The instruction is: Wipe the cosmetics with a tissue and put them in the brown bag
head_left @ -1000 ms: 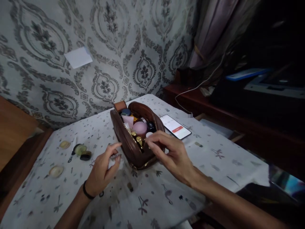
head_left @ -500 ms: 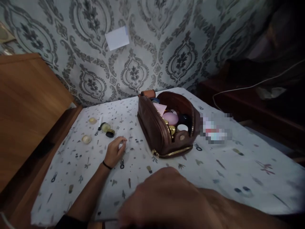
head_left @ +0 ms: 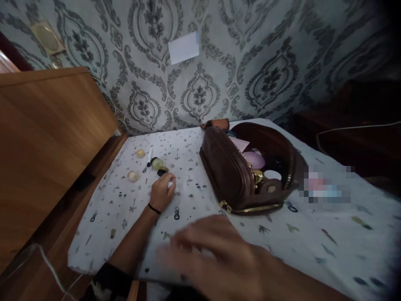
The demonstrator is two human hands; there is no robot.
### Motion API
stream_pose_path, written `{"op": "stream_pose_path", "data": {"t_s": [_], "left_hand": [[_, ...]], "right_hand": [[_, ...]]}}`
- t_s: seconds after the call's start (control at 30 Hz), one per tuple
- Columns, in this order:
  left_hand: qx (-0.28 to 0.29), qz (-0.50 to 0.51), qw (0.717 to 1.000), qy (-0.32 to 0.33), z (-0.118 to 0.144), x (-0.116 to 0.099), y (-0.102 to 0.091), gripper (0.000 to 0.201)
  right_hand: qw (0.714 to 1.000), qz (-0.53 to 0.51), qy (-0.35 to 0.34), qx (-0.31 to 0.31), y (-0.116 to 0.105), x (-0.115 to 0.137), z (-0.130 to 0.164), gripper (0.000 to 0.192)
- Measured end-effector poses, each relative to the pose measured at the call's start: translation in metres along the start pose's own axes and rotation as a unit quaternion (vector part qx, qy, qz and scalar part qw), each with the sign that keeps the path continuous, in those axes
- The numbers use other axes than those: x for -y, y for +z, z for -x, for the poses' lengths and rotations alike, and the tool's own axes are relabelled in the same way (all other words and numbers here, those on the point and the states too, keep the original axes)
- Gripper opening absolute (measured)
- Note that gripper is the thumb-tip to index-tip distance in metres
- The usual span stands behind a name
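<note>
My left hand rests on the patterned cloth with its fingers curled in. A small pale spot shows at its fingertips, too small to name. Just beyond it lies a small jar with a dark lid, beside a round yellow-green item. My right hand is close to the camera, low in the middle, smeared by motion with bent fingers; what it holds, if anything, I cannot make out. To its upper right stands an unzipped brown toiletry bag, holding a pink oval item, a white lid and gold-coloured pieces.
Two small cream-coloured round items and a thin white stick lie left on the white patterned cloth. A blurred-out packet lies right of the bag. A wooden cabinet borders the left side.
The view has turned left, so everything sits further right. My right hand's fingers have lifted apart somewhat, showing a gap. My left hand appears slightly closer to the dark-lidded jar.
</note>
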State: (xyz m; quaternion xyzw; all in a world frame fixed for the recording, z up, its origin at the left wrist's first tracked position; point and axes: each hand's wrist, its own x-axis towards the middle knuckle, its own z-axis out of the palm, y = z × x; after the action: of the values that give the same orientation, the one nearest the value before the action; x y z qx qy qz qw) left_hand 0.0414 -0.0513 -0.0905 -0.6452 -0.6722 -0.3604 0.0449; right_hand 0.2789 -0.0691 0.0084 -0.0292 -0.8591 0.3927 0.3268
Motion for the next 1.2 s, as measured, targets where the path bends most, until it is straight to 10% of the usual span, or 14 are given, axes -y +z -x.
{"op": "stream_pose_path", "data": {"t_s": [0.33,0.6,0.77,1.2], "left_hand": [[-0.155,-0.060,0.969,-0.186,-0.007,0.055,-0.034,0.028],[-0.119,-0.117,0.981,-0.097,-0.043,0.078,-0.032,0.041],[0.016,-0.107,0.994,-0.030,-0.068,0.088,-0.021,0.045],[0.080,-0.105,0.988,-0.078,-0.082,0.101,-0.020,0.056]], "right_hand": [[0.918,-0.268,0.280,-0.083,0.068,-0.120,-0.006,0.021],[0.938,-0.190,0.285,-0.054,0.071,-0.121,-0.001,0.030],[0.945,-0.152,0.282,-0.060,0.071,-0.124,-0.001,0.033],[0.930,-0.208,0.294,-0.080,0.066,-0.123,-0.006,0.031]]}}
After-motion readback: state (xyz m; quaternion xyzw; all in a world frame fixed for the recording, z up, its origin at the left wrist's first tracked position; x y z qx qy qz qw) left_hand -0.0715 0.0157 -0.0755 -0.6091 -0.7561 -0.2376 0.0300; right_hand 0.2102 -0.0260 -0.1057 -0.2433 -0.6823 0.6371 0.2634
